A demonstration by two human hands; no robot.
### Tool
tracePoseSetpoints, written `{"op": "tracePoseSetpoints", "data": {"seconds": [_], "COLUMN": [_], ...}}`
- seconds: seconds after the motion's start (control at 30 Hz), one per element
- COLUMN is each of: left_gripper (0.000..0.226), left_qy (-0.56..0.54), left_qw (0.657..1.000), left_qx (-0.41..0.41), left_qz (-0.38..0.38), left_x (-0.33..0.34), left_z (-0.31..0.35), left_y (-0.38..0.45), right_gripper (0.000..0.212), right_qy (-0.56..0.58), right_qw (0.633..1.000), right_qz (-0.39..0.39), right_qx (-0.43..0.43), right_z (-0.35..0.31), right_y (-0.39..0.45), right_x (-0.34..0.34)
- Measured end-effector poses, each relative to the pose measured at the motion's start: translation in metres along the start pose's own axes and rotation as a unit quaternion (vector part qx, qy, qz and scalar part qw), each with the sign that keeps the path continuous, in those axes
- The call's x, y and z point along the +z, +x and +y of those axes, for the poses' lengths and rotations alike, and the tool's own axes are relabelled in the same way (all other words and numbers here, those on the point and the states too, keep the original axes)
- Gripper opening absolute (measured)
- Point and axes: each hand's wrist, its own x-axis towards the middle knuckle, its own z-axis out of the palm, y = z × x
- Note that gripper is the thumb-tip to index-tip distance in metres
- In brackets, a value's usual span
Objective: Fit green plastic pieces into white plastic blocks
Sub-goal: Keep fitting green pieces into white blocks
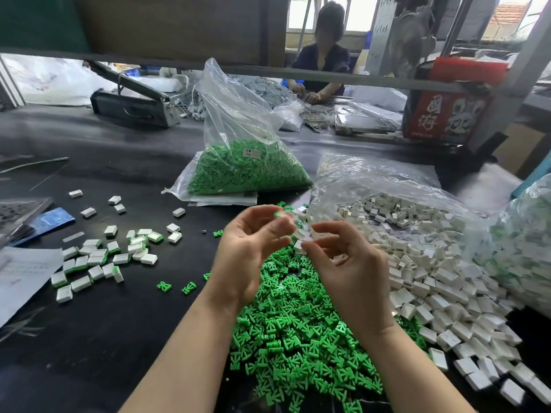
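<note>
My left hand is raised over the pile of loose green pieces and pinches a small green piece at its fingertips. Just to its right, my right hand pinches a white block between thumb and fingers. The two hands almost touch, and motion blur hides the exact contact. A heap of white blocks spills from a clear bag on the right. Blocks fitted with green pieces lie scattered on the black table at the left.
A clear bag of green pieces stands behind the hands. Another bag sits at the far right. Papers and a blue packet lie at the left edge. Across the table a person works; a red box stands beside them.
</note>
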Motion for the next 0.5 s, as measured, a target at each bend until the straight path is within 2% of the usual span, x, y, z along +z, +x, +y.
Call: {"op": "tracePoseSetpoints", "data": {"seconds": [0.1,0.17,0.2,0.3,0.37,0.5], "left_gripper": [0.026,0.008,0.010,0.022,0.021,0.035], "left_qy": [-0.083,-0.153,-0.185,-0.251,-0.293,-0.359], "left_qw": [0.983,0.953,0.938,0.903,0.882,0.857], "left_qx": [-0.067,-0.091,-0.092,-0.077,-0.050,0.019], "left_qz": [0.152,0.245,0.277,0.341,0.367,0.369], "left_x": [-0.023,-0.043,-0.052,-0.078,-0.090,-0.098], "left_z": [0.012,0.018,0.020,0.026,0.029,0.035], "left_y": [0.009,0.015,0.017,0.024,0.024,0.023], "right_gripper": [0.018,0.014,0.011,0.007,0.009,0.017], "right_qy": [-0.052,-0.096,-0.121,-0.193,-0.249,-0.348], "right_qw": [0.995,0.984,0.977,0.954,0.935,0.910], "right_qz": [-0.050,-0.098,-0.122,-0.178,-0.206,-0.205], "right_qx": [0.068,0.110,0.124,0.146,0.145,0.094], "right_z": [0.007,0.012,0.014,0.015,0.015,0.015], "right_y": [0.002,0.005,0.006,0.007,0.007,0.006], "right_x": [-0.002,-0.006,-0.008,-0.013,-0.013,-0.013]}}
